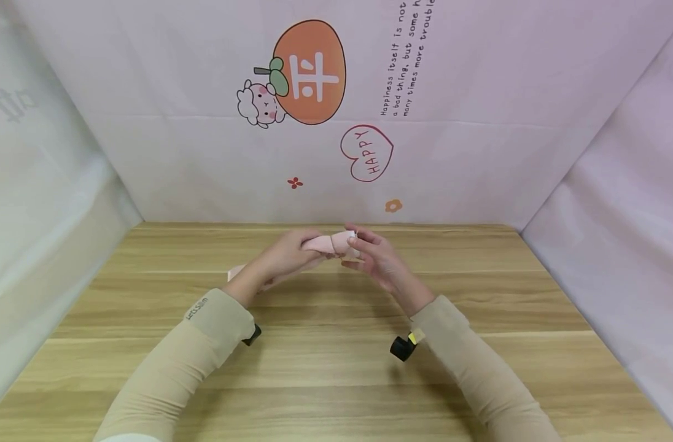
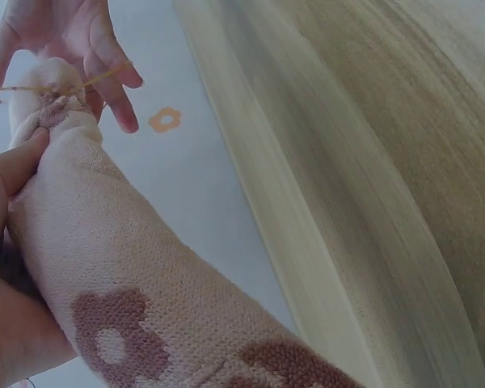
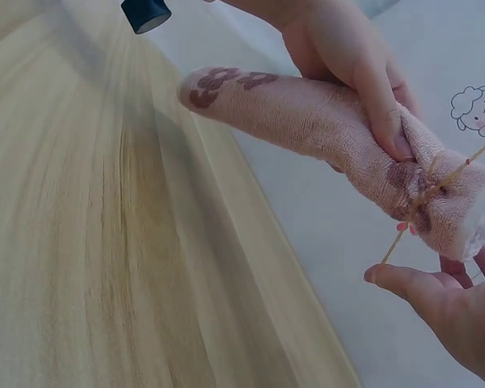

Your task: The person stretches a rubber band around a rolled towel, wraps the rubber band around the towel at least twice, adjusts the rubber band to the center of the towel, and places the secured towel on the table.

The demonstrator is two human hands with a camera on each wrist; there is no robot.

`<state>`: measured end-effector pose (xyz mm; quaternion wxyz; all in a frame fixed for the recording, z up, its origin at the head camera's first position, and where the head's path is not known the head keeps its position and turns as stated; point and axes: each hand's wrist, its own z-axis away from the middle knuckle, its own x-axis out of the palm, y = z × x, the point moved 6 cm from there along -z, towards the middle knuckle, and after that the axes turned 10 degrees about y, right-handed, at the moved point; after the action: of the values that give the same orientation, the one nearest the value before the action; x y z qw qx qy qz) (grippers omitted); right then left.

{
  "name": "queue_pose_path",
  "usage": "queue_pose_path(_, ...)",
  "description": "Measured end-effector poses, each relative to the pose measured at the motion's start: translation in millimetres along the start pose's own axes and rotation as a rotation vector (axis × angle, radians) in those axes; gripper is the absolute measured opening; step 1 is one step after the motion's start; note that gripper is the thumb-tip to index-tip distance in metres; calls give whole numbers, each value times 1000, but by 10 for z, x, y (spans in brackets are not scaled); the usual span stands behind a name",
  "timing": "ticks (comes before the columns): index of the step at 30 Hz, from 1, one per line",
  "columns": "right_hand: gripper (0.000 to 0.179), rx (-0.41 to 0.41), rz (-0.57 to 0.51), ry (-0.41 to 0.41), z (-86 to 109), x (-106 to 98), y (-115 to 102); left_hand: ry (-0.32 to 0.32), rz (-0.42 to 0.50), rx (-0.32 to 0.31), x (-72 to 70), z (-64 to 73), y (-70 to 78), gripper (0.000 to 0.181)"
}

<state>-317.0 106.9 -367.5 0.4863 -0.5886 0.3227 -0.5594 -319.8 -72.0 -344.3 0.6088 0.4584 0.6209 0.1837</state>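
Note:
A pink towel with brown flower patterns is rolled into a long tube; the towel [image 1: 318, 245] is held above the far part of the table. Around its body my left hand [image 1: 283, 255] grips, the thumb pressing on the towel [image 3: 283, 113] near the tied end. A thin yellowish rubber band [image 3: 394, 245] crosses the roll there. My right hand [image 1: 383, 261] is at that end, fingers spread; the rubber band [image 2: 109, 73] is stretched between its thumb and a finger. Part of the band lies against the towel, where its loops cannot be told apart.
The wooden table [image 1: 325, 368] meets a pale printed cloth backdrop [image 1: 480, 166] at the back, with cloth walls at both sides. Black wrist cameras sit under the sleeves, one beneath the right forearm, the black camera [image 1: 403, 348].

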Motion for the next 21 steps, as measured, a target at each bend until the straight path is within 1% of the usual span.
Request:
queue_pose_path(2,47,1,17,5,-4,7,-9,-4,-6,-6,-1,4,-8,18)
queue_pose_path(4,49,3,35,10,-10,11,-14,-3,-24,5,-1,2,-4,18)
queue_pose_path(8,55,4,65,22,-35,10,5,-3,-101,50,-5,-5,23,18)
queue_pose_path(11,56,-6,81,29,-55,-1,28,-4,-170,76,-12,-12,40,22)
queue_pose_path(13,52,-16,92,18,-62,1,41,-2,-205,81,-14,-16,50,23)
queue_pose_path(16,45,-22,127,-12,-69,14,59,6,-263,109,-11,-19,80,23)
queue_pose_path(21,41,12,186,-53,-88,24,99,15,-329,146,13,-1,128,22)
